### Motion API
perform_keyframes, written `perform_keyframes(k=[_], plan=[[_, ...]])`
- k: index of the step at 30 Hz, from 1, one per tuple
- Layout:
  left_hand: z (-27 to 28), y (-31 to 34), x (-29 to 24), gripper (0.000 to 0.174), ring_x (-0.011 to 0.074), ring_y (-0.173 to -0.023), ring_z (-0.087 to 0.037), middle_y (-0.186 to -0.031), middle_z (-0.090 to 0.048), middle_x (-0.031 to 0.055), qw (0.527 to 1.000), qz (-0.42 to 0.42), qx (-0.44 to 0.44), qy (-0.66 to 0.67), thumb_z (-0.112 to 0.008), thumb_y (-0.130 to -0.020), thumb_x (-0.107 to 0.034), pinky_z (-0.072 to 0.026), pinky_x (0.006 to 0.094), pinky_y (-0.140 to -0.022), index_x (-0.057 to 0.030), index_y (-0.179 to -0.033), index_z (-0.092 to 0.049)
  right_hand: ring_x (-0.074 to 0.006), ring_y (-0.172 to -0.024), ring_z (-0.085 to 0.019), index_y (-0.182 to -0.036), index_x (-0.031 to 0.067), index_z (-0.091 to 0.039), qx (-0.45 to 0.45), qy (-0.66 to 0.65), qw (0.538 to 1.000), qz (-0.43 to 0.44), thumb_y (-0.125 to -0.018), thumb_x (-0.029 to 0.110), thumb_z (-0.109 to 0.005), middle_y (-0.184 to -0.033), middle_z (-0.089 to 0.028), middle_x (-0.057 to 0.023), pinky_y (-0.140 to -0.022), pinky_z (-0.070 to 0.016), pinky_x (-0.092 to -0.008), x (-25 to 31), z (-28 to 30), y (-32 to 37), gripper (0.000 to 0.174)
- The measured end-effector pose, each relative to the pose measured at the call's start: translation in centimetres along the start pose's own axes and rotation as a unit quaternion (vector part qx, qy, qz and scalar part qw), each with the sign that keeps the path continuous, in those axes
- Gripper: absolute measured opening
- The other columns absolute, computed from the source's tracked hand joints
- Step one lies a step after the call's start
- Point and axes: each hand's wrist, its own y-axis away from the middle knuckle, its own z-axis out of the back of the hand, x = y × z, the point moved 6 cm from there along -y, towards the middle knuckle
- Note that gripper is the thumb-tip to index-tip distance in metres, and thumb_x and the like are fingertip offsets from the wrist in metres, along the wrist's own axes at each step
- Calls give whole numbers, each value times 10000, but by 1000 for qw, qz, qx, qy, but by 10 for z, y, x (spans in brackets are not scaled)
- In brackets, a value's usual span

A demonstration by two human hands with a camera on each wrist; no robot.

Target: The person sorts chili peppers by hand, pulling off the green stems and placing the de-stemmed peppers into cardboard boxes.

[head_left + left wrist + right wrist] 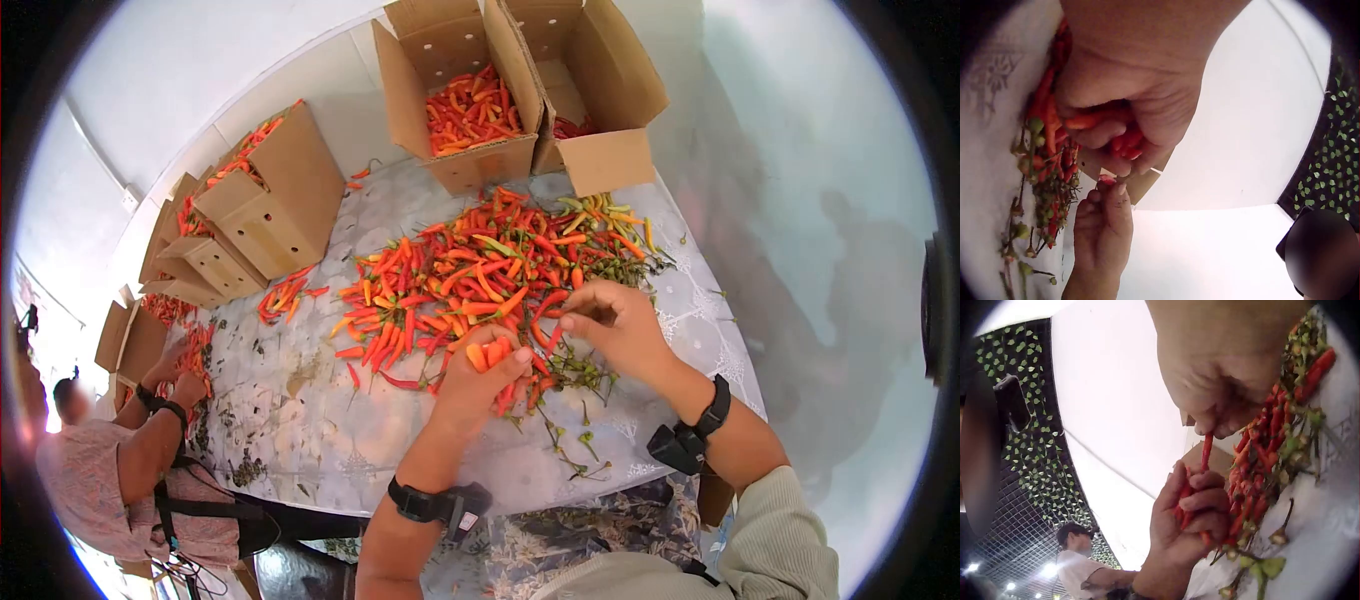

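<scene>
Chili peppers [490,352], a small bunch of orange and red ones, sit in the left hand [478,385], whose fingers are curled round them. The exact number cannot be counted, but about 4 tips stick out. The right hand [615,325] is just beside it, at 2 o'clock from the left one. It pinches 1 red chili [1207,450] between thumb and fingertips, and the lower end of this chili reaches into the bunch. Both hands are over the near edge of the big pile [480,265] of red, orange and a few green chilies on the table [300,400]. Loose green stems [580,380] lie at 5 o'clock from the pile. 2 open cardboard boxes [480,165] with chilies stand at 12 o'clock, and at least 3 more side boxes [290,190] at 10 o'clock. 1 second person [100,480] works at 8 o'clock.
</scene>
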Motion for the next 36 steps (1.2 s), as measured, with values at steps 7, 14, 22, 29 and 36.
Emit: perform_keyframes(k=[7,14,22,29,36], plan=[[2,-3,6,232,85,-532,-516,-709,-576,15,995,-11,12,-95,-725,-794,-155,-398,216,-439,-50,-902,-548,-83,-728,-589,-924,12,-616,109,-151,982,-20,-832,100,-677,-844,-634,-26,-642,-490,-244,-3,-29,13,141],[1,1,5,227,74,-515,-520,-727,-603,33,997,39,7,-66,-731,-764,-87,-405,210,-437,-30,-915,-571,-73,-716,-576,-884,8,-646,100,-74,992,21,-838,132,-672,-797,-634,-31,-627,-474,-235,2,-26,11,135],[-8,5,1,218,88,-591,-546,-733,-604,55,996,37,52,-55,-690,-800,-74,-421,222,-493,-10,-970,-571,-62,-687,-551,-847,17,-619,148,-109,983,-27,-874,212,-640,-758,-605,-8,-594,-447,-232,-11,-29,12,198],[-11,5,0,187,87,-544,-511,-726,-598,66,996,37,74,-42,-666,-802,-72,-404,225,-474,-7,-949,-571,-57,-613,-470,-847,41,-574,177,-232,952,-96,-903,223,-607,-706,-534,29,-547,-383,-214,-12,-35,12,193],[-9,5,3,187,123,-552,-547,-730,-608,92,993,57,97,20,-634,-803,-53,-438,248,-477,-8,-965,-551,-36,-610,-459,-888,35,-586,-8,-123,992,9,-888,211,-626,-688,-535,34,-545,-378,-203,0,-6,7,180]])
